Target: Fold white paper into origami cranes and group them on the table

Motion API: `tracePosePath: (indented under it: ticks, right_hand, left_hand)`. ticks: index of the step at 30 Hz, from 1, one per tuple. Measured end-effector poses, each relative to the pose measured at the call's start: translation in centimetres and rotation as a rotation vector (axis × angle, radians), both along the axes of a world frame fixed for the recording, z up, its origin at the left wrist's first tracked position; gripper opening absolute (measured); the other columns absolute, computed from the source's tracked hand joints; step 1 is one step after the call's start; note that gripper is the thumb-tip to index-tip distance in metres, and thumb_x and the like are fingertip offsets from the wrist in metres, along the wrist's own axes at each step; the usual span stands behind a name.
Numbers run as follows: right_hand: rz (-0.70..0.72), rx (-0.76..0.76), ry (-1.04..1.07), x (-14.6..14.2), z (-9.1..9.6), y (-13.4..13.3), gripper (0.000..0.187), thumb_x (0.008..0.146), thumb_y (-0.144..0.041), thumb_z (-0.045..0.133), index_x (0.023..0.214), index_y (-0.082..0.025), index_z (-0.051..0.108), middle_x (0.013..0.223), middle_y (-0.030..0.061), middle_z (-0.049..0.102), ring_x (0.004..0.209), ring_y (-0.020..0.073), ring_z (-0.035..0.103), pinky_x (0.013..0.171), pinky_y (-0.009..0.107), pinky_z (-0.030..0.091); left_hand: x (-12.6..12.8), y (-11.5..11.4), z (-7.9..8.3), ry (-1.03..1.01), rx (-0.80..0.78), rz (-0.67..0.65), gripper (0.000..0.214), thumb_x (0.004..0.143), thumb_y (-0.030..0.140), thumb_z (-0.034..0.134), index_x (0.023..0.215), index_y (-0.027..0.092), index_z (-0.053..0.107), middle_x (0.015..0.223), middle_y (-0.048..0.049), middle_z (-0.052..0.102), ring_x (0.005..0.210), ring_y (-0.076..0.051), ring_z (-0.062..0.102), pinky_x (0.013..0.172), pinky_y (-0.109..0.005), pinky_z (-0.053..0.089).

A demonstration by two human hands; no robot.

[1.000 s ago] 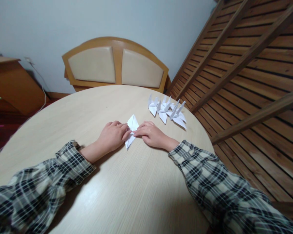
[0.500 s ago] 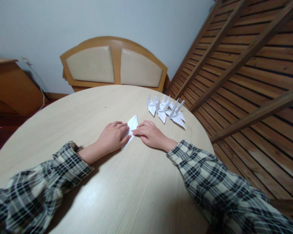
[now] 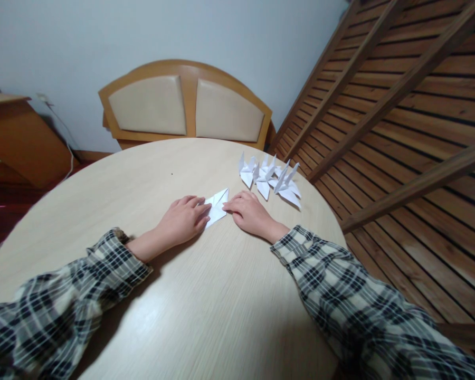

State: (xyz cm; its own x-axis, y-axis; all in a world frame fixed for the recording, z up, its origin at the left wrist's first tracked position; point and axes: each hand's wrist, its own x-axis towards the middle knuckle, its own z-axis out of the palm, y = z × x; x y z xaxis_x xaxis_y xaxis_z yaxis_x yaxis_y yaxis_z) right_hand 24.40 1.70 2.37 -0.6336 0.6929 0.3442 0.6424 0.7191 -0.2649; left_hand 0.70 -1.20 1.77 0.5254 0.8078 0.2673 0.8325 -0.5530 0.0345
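A partly folded white paper piece [image 3: 217, 206] lies flat on the round pale wooden table [image 3: 206, 295]. My left hand [image 3: 182, 220] rests palm down, its fingers pressed flat on the paper's left part. My right hand [image 3: 248, 212] lies palm down to the right, fingertips pressing the paper's right edge. Both arms wear plaid sleeves. Several finished white paper cranes [image 3: 269, 179] stand together just beyond my right hand, near the table's right rim.
A wooden chair with two beige padded panels [image 3: 186, 105] stands at the table's far side. A wooden cabinet [image 3: 19, 137] with a white cable is at the left. A slatted wooden wall [image 3: 399, 121] runs along the right.
The paper has turned and been flattened: its point, which stood up toward the far side, now lies low pointing right. My right hand shifted slightly away and to the right.
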Motion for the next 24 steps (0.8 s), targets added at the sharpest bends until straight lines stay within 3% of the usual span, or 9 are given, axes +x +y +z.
tracePosePath:
  ticks: [8, 12, 16, 24]
  right_hand:
    - [0.016, 0.106, -0.08, -0.2, 0.5, -0.3, 0.027, 0.088, -0.011, 0.053, 0.1, -0.022, 0.075, 0.092, 0.005, 0.072, 0.096, 0.0241, 0.048, 0.093, 0.04, 0.031]
    - [0.106, 0.143, -0.106, -0.2, 0.3, -0.3, 0.028, 0.086, -0.012, 0.055, 0.102, -0.022, 0.076, 0.089, 0.0065, 0.064, 0.094, 0.0236, 0.047, 0.093, 0.04, 0.031]
    - [0.169, 0.119, -0.09, -0.3, 0.2, -0.5, 0.022, 0.09, -0.017, 0.058, 0.103, -0.021, 0.076, 0.087, 0.0055, 0.059, 0.093, 0.0223, 0.048, 0.089, 0.037, 0.032]
    - [0.133, 0.061, -0.088, -0.3, -0.2, -0.2, 0.018, 0.095, -0.034, 0.063, 0.095, -0.021, 0.074, 0.087, 0.0042, 0.061, 0.093, 0.021, 0.049, 0.084, 0.034, 0.029]
  left_hand:
    - [-0.2, 0.2, -0.1, -0.048, 0.091, 0.0, 0.035, 0.097, 0.016, 0.048, 0.127, 0.017, 0.065, 0.126, -0.0133, 0.069, 0.119, -0.033, 0.058, 0.099, -0.053, 0.048]
    - [-0.5, 0.6, -0.4, -0.067, 0.095, -0.018, 0.035, 0.095, 0.013, 0.048, 0.122, 0.018, 0.07, 0.124, -0.0105, 0.072, 0.118, -0.034, 0.06, 0.098, -0.055, 0.049]
    - [-0.9, 1.0, -0.9, -0.123, 0.082, -0.091, 0.038, 0.092, 0.009, 0.048, 0.121, 0.016, 0.071, 0.121, -0.0111, 0.073, 0.117, -0.032, 0.061, 0.099, -0.052, 0.049]
    - [-1.0, 1.4, -1.0, -0.193, 0.044, -0.196, 0.034, 0.089, 0.007, 0.053, 0.117, 0.012, 0.072, 0.117, -0.0129, 0.075, 0.106, -0.026, 0.066, 0.098, -0.044, 0.053]
